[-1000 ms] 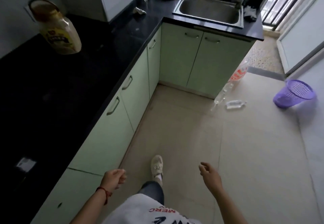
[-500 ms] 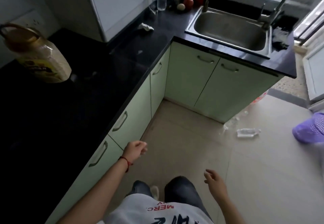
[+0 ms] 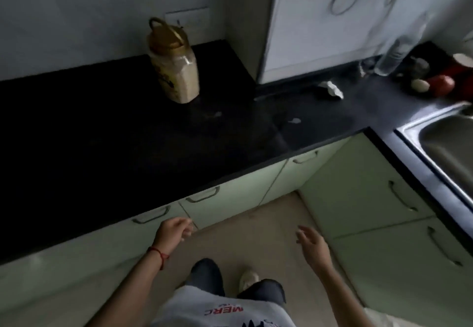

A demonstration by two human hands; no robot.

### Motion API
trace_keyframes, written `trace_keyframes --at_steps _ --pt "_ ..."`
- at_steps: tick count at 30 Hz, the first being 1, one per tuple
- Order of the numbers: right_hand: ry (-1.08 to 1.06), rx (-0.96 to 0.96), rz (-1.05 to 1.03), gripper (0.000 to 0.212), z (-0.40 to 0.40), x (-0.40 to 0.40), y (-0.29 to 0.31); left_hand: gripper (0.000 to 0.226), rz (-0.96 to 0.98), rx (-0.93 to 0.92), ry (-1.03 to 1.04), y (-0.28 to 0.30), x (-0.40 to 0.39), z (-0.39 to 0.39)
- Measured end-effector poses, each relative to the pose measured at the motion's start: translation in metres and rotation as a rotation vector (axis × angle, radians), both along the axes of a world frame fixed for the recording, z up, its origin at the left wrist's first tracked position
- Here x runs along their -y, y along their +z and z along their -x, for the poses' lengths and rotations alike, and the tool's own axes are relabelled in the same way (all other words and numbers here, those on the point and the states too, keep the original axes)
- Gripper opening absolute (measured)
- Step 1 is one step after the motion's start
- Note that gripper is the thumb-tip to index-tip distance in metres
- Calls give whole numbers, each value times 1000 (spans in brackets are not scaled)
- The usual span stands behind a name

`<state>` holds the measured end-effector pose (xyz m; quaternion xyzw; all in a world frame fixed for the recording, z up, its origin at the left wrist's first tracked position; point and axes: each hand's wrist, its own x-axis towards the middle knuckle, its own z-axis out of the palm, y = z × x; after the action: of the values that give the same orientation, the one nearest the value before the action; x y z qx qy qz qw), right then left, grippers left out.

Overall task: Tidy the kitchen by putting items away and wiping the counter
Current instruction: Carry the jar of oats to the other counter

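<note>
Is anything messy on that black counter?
Yes. A crumpled white paper lies loose near the wall, and pale smears dot the dark counter in front of the big jar. Both hands are empty.

Both bare forearms reach forward and low in front of the person's body, with neither hand holding or touching anything. The left hand (image 3: 174,229) is loosely curled, its fingers (image 3: 186,225) bent inward and the back of the hand turned up, and a thin red string circles the wrist just behind it. The right hand (image 3: 312,246) is held apart from the left with the palm facing inward and the fingers (image 3: 302,233) spread and slightly bent.
</note>
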<state>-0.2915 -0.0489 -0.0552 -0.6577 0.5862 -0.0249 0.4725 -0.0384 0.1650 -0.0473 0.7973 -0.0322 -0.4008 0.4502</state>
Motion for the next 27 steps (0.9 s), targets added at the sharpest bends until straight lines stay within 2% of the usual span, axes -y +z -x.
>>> trace_keyframes --at_steps 5,9,14,18,22,27 --pt "163 134 70 26 -80 46 32 26 97 54 286 25 -13 -7" --pt "248 268 37 22 -153 50 48 24 171 93 371 51 -14 -34" --pt "316 403 67 27 -250 52 72 21 225 125 396 73 9 -109" --pt "307 453 118 41 -325 64 92 19 235 169 375 88 50 -192" --pt "311 446 122 60 -384 74 101 30 247 260 315 99 107 -273" --pt "331 391 155 78 -430 78 94 47 329 207 267 101 168 -351"
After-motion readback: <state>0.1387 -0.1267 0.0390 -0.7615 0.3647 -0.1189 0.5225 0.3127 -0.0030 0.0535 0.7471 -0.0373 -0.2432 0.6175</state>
